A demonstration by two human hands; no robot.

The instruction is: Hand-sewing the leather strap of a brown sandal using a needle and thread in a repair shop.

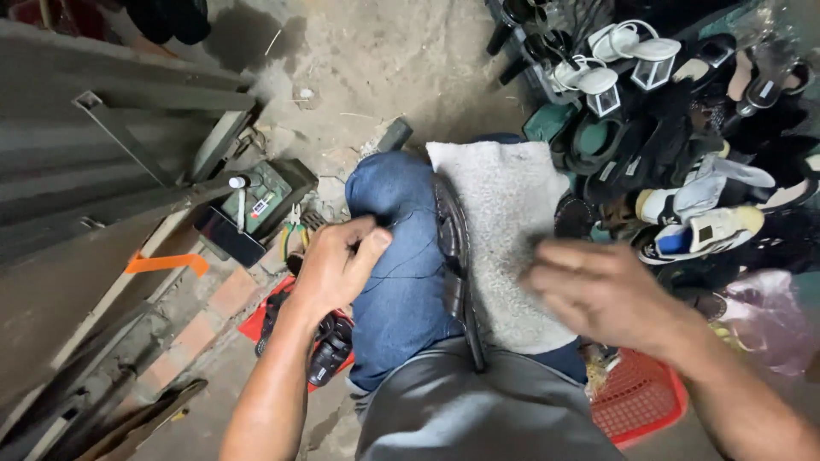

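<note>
a street-side shoe repair spot: bare dirt ground (384,60), a heap of worn shoes (683,171), pliers (295,224) beside a tool box (260,201), a dark sandal (454,256) clamped between the knees.

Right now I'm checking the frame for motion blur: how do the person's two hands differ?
The left hand is sharp and pinched shut above the blue-jeaned knee, apparently drawing a thin thread; what it grips is too fine to confirm. The right hand is blurred and looser, over the grey towel on the other knee. Both are bare, flanking the dark shoe clamped between the knees.
</note>
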